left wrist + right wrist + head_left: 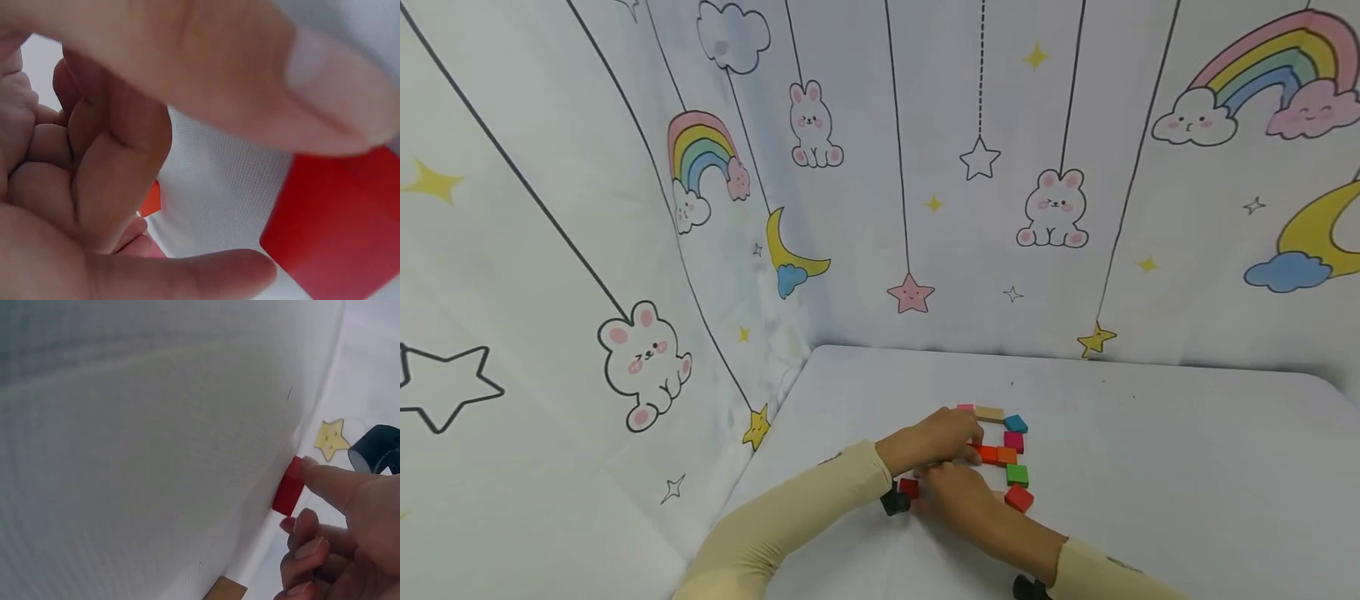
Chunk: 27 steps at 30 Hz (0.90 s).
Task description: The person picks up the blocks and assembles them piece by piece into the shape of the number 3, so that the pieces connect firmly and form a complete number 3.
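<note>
My right hand (pixel 958 496) reaches left across the table, its finger and thumb around a red block (pixel 908 487). In the right wrist view a fingertip touches the upper end of this red block (pixel 289 487). The left wrist view has the red block (pixel 337 219) close up, between the same large finger and thumb. Just beyond, my left hand (pixel 936 437) bends its fingers down beside a red-orange block (pixel 987 455). Its fingertips are mostly hidden in the head view, so any hold is unclear. An orange block (pixel 1007 456) adjoins the red-orange one.
Around the hands lie a pink block (pixel 966 407), a tan block (pixel 990 414), a blue block (pixel 1016 423), a crimson block (pixel 1013 442), a green block (pixel 1017 475) and another red block (pixel 1019 498). A dark wrist camera (pixel 895 502) sits below the left wrist. The white table (pixel 1150 475) meets patterned cloth.
</note>
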Motion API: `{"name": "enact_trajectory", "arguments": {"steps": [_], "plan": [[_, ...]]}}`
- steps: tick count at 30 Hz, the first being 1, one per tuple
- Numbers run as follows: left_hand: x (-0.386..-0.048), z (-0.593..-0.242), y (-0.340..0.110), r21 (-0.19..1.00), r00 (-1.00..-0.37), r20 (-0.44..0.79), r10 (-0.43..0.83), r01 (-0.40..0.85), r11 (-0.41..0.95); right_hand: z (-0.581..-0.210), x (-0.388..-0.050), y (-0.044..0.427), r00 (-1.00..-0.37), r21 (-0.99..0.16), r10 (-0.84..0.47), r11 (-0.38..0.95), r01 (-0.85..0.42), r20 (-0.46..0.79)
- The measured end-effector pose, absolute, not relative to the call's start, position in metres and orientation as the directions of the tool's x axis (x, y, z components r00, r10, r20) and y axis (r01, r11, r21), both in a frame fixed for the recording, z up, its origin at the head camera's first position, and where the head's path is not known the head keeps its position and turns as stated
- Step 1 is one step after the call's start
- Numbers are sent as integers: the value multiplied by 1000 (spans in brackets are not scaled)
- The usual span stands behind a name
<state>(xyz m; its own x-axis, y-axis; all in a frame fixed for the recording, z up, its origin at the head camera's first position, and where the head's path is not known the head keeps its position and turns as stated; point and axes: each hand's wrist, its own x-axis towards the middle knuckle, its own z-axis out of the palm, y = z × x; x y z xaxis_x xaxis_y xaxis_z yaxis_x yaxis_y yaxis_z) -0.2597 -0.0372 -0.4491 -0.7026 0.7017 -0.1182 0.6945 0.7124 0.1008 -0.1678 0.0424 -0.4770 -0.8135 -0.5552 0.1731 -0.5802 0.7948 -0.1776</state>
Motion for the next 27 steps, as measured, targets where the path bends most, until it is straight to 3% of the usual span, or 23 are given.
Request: {"name": "enact_trajectory", "arguments": {"steps": [5,13,27], "plan": [[-260,-449,-36,98,-708,-125,695,688,719,-475,-168,43,-795,-146,-568,786,-601,214],[-260,-450,-36,105,-726,-140,673,665,739,-471,-166,47,-823,-162,-537,810,-564,186],[-259,-455,-37,104,-735,-107,669,661,743,-468,-169,63,-884,-237,-466,856,-459,29]]}}
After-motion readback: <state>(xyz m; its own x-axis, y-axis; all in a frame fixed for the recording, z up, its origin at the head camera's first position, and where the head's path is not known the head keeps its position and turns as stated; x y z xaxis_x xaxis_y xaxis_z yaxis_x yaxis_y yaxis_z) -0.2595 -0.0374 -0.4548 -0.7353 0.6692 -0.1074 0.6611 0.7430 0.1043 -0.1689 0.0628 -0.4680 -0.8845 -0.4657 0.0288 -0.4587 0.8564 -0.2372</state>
